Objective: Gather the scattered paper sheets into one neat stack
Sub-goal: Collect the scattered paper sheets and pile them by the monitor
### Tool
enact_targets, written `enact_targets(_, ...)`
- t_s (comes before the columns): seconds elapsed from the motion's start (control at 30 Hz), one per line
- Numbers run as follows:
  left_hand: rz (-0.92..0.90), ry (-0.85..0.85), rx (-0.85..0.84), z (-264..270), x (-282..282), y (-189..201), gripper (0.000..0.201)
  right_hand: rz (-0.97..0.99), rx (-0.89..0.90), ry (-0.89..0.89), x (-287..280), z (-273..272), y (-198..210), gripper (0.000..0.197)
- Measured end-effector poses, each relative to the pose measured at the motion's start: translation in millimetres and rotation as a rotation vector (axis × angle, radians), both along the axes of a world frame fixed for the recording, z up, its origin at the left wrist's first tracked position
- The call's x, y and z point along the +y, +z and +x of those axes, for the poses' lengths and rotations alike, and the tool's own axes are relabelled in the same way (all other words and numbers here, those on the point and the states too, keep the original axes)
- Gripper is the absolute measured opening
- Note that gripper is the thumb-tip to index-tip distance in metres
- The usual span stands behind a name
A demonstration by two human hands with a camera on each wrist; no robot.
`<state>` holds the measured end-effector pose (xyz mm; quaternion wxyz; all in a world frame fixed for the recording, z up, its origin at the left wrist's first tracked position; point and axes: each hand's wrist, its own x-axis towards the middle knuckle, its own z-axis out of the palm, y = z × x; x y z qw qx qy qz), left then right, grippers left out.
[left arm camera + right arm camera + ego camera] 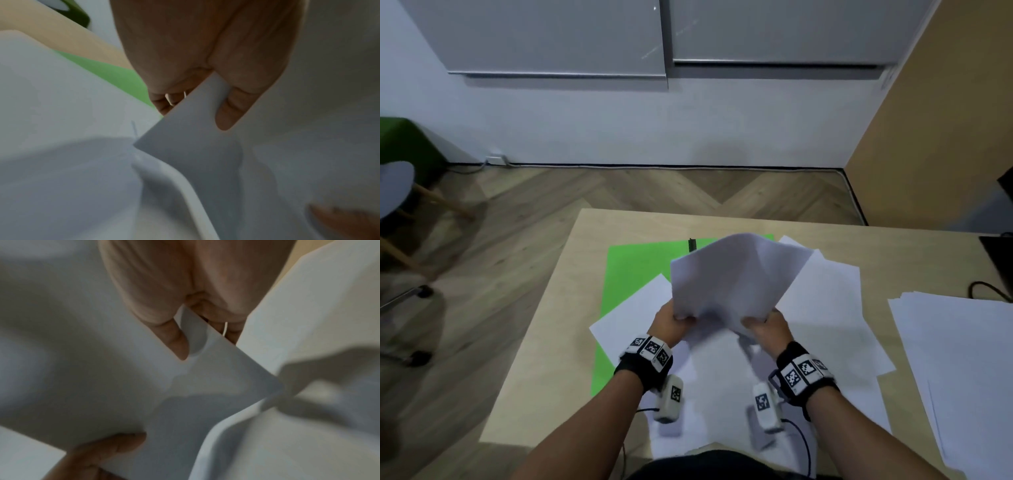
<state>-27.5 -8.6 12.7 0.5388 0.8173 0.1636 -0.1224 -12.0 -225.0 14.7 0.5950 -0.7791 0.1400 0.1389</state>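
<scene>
Sheets held up over the table, bowed, near edge pinched at both ends. Left hand pinches the left corner, thumb on top, fingers curled under. Right hand pinches the right corner, thumb on top, fingers under. More loose sheets lie flat below and to the right, overlapping, some on a green mat. Separate pile at the table's right edge, well apart.
</scene>
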Motion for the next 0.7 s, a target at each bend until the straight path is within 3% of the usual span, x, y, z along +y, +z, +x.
enact_targets(0.13,-0.026,0.136,-0.024,3.7,-8.9,6.8,0.034,0.004,-0.005,-0.062,-27.9,10.0,1.0,0.022)
enact_targets(0.27,-0.002,0.017,0.084,0.3,-34.1,6.3,0.032,0.007,0.144,-0.001,-47.4,10.2,-3.8,0.023)
enact_targets(0.37,0.035,0.076,0.108,2.4,-51.6,6.3,0.027,-0.018,0.156,0.055,-58.3,9.2,-8.4,0.028)
enact_targets(0.43,0.000,0.114,0.082,10.0,-65.2,18.6,0.030,-0.029,0.069,0.000,-72.4,10.9,2.0,0.022)
enact_targets(0.57,-0.042,0.024,0.108,29.1,-110.4,34.0,0.012,-0.008,-0.107,-0.206,-116.2,14.7,23.4,0.028)
enact_targets(0.7,-0.084,-0.044,0.183,45.8,-179.6,12.0,0.021,0.014,-0.145,-0.388,-173.5,18.5,12.9,0.041)
